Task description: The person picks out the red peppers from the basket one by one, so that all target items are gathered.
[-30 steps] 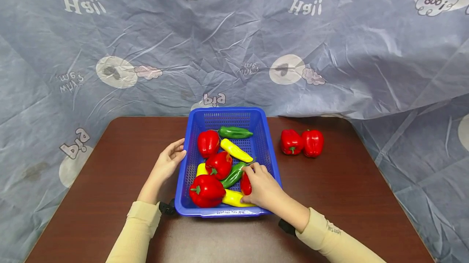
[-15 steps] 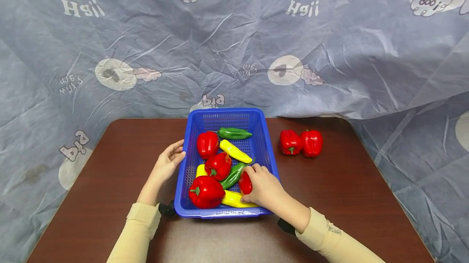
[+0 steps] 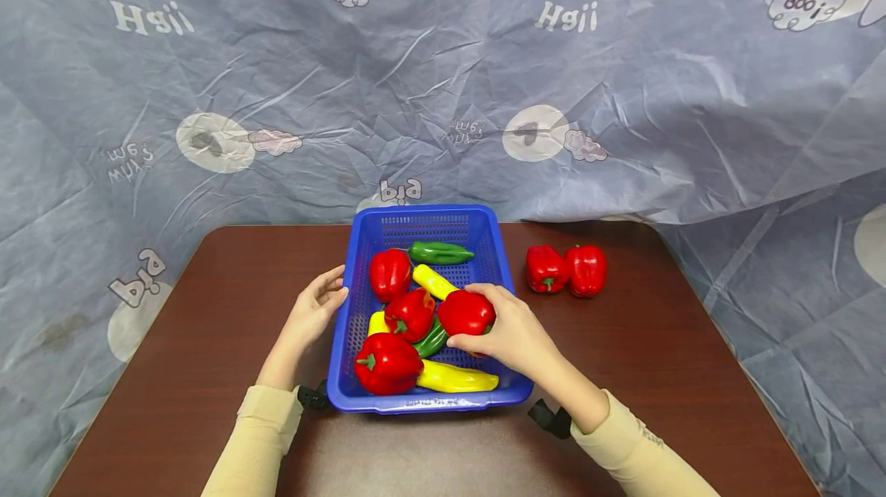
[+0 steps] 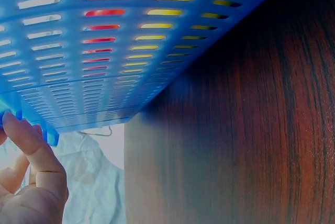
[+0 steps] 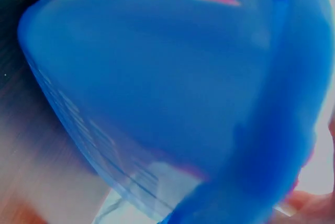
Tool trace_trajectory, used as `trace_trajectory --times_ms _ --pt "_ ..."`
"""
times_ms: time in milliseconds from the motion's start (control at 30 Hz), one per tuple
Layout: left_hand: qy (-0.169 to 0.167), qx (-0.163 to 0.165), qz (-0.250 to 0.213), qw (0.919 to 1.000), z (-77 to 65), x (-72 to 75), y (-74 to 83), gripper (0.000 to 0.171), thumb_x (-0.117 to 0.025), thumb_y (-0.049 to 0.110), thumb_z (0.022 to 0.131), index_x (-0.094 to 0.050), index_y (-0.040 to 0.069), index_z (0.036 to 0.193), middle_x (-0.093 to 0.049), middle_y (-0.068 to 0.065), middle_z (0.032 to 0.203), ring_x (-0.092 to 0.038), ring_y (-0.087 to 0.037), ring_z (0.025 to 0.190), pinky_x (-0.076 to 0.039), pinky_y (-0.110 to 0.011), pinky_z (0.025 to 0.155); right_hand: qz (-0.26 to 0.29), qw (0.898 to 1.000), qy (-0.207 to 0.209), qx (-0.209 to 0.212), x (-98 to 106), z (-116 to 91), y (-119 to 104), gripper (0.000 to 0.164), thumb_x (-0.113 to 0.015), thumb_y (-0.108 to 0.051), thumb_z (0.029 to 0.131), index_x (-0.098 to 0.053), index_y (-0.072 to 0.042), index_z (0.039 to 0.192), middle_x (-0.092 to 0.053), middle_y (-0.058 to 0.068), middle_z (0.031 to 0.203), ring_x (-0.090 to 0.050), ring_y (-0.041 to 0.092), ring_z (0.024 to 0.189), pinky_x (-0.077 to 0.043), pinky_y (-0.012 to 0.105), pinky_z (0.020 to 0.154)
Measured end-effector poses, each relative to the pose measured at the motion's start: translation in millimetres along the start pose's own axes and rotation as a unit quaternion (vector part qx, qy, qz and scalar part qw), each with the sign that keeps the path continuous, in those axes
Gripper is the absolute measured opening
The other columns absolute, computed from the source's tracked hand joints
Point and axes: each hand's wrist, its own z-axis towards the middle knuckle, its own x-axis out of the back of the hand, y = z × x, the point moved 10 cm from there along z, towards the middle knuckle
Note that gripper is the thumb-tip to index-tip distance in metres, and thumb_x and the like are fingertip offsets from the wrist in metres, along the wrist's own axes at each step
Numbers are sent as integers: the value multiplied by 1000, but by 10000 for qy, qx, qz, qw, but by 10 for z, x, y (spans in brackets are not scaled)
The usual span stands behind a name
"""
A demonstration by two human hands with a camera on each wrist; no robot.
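Note:
My right hand [image 3: 519, 334] grips a red bell pepper [image 3: 465, 313] over the right part of a blue plastic basket [image 3: 515, 395]. At the basket's left rim, my left hand [image 3: 314, 308] pinches the edge; the left wrist view shows its fingers [image 4: 34, 153] bent at the blue rim. Inside the basket lie more red bell peppers [image 3: 388, 364], long yellow peppers [image 3: 460, 378] and green peppers [image 3: 440, 253]. The held pepper overlaps one green and one yellow pepper. In the right wrist view the basket wall [image 5: 157, 77] hides most of the right hand.
Two red bell peppers [image 3: 586, 271] sit side by side on the brown table [image 3: 657, 343], right of the basket. A grey patterned cloth [image 3: 415, 97] hangs behind the table's far edge.
My right hand has lifted the red bell pepper up from the basket's lower right, uncovering the long yellow pepper's end. The left hand stays at the rim.

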Motion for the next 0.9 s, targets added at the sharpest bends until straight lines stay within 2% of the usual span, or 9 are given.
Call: trace_trajectory --times_ms 167,233,333,433,567,667,733,833,900 --pt "-1 42 -11 10000 0 3 -9 51 -54 12 101 -40 8 150 -49 -21 134 -54 -20 114 -46 -10 85 574 9966 525 -264 237 16 112 72 -86 -43 71 -57 -19 133 -64 9 127 -64 29 107 -57 46 85" --pt "4 48 -31 10000 2 8 -12 51 -54 11 101 -40 8 150 -50 -21 134 -54 -19 113 -45 -9 85 1062 9913 646 -438 313 21 183 72 -86 -40 72 -56 -20 134 -63 9 129 -64 30 108 -56 46 88" --pt "19 39 -51 10000 6 13 -13 51 -54 10 100 -40 7 149 -50 -21 133 -55 -15 110 -45 -9 85 1926 9765 714 -650 391 28 287 70 -84 -31 77 -53 -17 138 -60 11 133 -64 32 113 -55 43 92" --pt "36 29 -53 10000 9 17 -16 51 -54 9 100 -41 7 149 -50 -21 133 -56 -9 106 -46 -9 85 2632 9590 717 -768 445 31 374 67 -79 -22 83 -48 -12 141 -55 13 138 -63 30 115 -55 36 92" --pt "27 27 -78 10000 13 14 -22 51 -54 9 100 -41 6 149 -50 -22 132 -56 -6 103 -46 -10 84 3055 9444 823 -894 517 22 493 62 -73 -17 88 -45 -8 143 -53 13 141 -65 12 105 -54 21 86" --pt "20 34 -83 10000 10 11 -16 51 -54 9 100 -40 6 149 -50 -22 132 -56 -10 107 -46 -9 84 3252 9349 954 -1054 566 -5 600 60 -70 -18 91 -44 -9 144 -52 13 142 -63 1 99 -52 16 84" --pt "12 41 -80 10000 4 9 -9 52 -54 10 100 -40 7 150 -50 -21 133 -56 -14 109 -46 -9 84 3325 9291 1052 -1233 607 -37 687 59 -68 -20 92 -44 -11 145 -52 10 143 -61 0 99 -52 14 83" --pt "-17 62 -34 10000 -6 1 -1 53 -54 11 101 -38 7 151 -49 -21 135 -55 -20 115 -46 -9 85 3416 9183 1230 -1580 665 -98 844 59 -69 -26 92 -45 -16 146 -58 -2 132 -58 2 98 -49 15 80" --pt "-19 77 -16 10000 -11 0 1 53 -54 12 101 -38 7 151 -49 -21 136 -54 -22 117 -46 -10 85 3602 9069 1312 -1748 687 -136 948 60 -69 -29 92 -44 -17 146 -58 -9 125 -57 3 98 -49 16 79"
